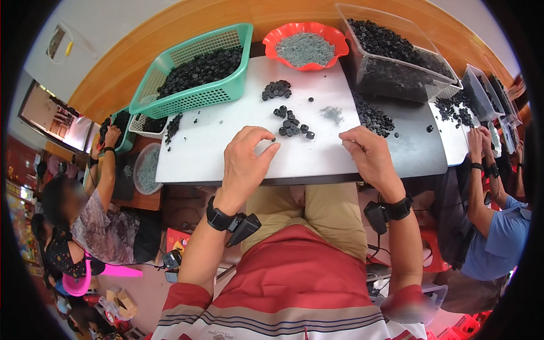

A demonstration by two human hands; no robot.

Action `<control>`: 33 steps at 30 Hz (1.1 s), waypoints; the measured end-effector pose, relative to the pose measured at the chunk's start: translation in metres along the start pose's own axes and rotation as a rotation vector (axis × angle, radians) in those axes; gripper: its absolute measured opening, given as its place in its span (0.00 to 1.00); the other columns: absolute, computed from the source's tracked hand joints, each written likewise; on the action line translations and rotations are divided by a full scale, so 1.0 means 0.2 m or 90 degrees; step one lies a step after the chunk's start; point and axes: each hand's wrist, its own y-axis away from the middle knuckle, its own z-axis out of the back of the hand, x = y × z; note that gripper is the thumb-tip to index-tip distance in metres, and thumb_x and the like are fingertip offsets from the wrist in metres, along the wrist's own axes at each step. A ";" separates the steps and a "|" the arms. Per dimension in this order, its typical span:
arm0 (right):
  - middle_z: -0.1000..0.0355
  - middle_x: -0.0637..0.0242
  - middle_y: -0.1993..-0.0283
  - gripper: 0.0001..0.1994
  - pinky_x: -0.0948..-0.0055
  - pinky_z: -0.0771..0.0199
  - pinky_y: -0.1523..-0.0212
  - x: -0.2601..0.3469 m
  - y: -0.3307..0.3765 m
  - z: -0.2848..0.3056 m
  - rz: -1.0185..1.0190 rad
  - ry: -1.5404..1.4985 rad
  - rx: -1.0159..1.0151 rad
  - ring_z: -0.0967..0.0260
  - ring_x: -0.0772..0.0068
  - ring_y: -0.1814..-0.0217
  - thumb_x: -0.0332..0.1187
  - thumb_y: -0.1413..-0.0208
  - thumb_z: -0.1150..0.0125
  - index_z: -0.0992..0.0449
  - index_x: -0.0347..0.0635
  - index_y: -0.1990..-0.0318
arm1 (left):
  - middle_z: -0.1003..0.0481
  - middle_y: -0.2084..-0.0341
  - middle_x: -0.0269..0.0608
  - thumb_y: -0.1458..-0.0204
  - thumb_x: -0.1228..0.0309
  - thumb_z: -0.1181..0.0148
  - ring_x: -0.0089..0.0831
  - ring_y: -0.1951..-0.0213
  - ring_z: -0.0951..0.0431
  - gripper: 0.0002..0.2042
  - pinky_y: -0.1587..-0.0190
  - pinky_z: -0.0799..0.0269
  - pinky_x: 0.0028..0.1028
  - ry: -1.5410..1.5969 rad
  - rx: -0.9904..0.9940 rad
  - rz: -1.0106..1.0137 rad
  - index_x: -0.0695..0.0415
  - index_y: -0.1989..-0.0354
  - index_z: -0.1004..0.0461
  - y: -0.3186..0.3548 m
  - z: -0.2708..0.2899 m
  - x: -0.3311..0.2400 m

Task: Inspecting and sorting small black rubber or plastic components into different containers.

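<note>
At the front of the white work surface, my left hand pinches a small black part between thumb and forefinger. To its right, my right hand has thumb and forefinger closed together; whatever they hold, if anything, is too small to make out. Between and beyond the hands lies a loose group of black knob-like pieces. Farther back sits a second pile of black pieces. A small heap of thin grey metal pieces rests just beyond my right hand.
Along the back stand a green basket of black parts, a red scalloped bowl of grey metal pieces, and a clear bin of black parts. Black parts lie scattered at right. People work at both sides.
</note>
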 end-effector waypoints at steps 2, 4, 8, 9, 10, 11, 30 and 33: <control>0.23 0.56 0.62 0.07 0.69 0.26 0.60 0.00 0.01 0.01 -0.024 -0.019 0.008 0.25 0.58 0.63 0.20 0.41 0.40 0.20 0.32 0.57 | 0.19 0.61 0.43 0.50 0.75 0.31 0.37 0.62 0.21 0.09 0.56 0.25 0.31 -0.027 0.005 -0.001 0.61 0.61 0.20 -0.01 0.01 0.01; 0.23 0.56 0.62 0.07 0.70 0.27 0.61 -0.01 0.02 0.01 -0.031 -0.034 0.006 0.25 0.60 0.64 0.20 0.41 0.40 0.20 0.32 0.57 | 0.19 0.59 0.43 0.50 0.74 0.31 0.39 0.59 0.20 0.10 0.55 0.25 0.32 -0.044 0.019 0.002 0.61 0.60 0.20 -0.01 0.01 0.03; 0.23 0.60 0.63 0.06 0.73 0.29 0.64 -0.02 0.05 0.00 -0.073 -0.081 -0.001 0.28 0.69 0.66 0.20 0.41 0.38 0.20 0.32 0.57 | 0.19 0.58 0.44 0.50 0.74 0.31 0.40 0.56 0.21 0.11 0.54 0.25 0.33 -0.065 0.033 0.001 0.61 0.59 0.20 -0.02 -0.01 0.03; 0.23 0.60 0.63 0.06 0.73 0.29 0.64 -0.03 0.05 0.00 -0.072 -0.082 -0.001 0.28 0.69 0.66 0.20 0.41 0.38 0.20 0.32 0.57 | 0.19 0.58 0.44 0.50 0.74 0.32 0.41 0.56 0.21 0.11 0.54 0.25 0.33 -0.071 0.035 -0.008 0.61 0.59 0.20 -0.03 -0.01 0.03; 0.24 0.62 0.64 0.06 0.75 0.31 0.65 -0.05 0.06 -0.01 -0.084 -0.110 -0.006 0.30 0.73 0.68 0.21 0.41 0.38 0.20 0.32 0.57 | 0.19 0.58 0.44 0.50 0.75 0.32 0.41 0.56 0.22 0.11 0.53 0.25 0.33 -0.077 0.038 -0.018 0.61 0.59 0.20 -0.03 -0.02 0.02; 0.24 0.64 0.65 0.05 0.76 0.32 0.67 -0.05 0.07 -0.01 -0.096 -0.138 -0.012 0.32 0.76 0.69 0.21 0.41 0.37 0.20 0.32 0.58 | 0.19 0.58 0.44 0.50 0.75 0.32 0.41 0.56 0.22 0.11 0.53 0.25 0.33 -0.079 0.038 -0.018 0.61 0.59 0.20 -0.04 -0.03 0.02; 0.25 0.66 0.66 0.05 0.77 0.32 0.67 -0.09 0.09 0.00 -0.100 -0.184 -0.026 0.33 0.79 0.69 0.21 0.41 0.36 0.19 0.32 0.58 | 0.20 0.64 0.45 0.47 0.73 0.37 0.45 0.57 0.22 0.09 0.53 0.27 0.38 -0.146 0.138 0.010 0.59 0.58 0.20 -0.09 -0.03 0.01; 0.24 0.64 0.65 0.05 0.76 0.32 0.66 -0.08 0.08 0.00 -0.077 -0.172 -0.030 0.31 0.76 0.68 0.21 0.41 0.36 0.19 0.33 0.59 | 0.20 0.66 0.46 0.46 0.74 0.39 0.45 0.61 0.21 0.07 0.56 0.26 0.38 -0.127 0.138 0.008 0.60 0.61 0.21 -0.09 -0.03 0.01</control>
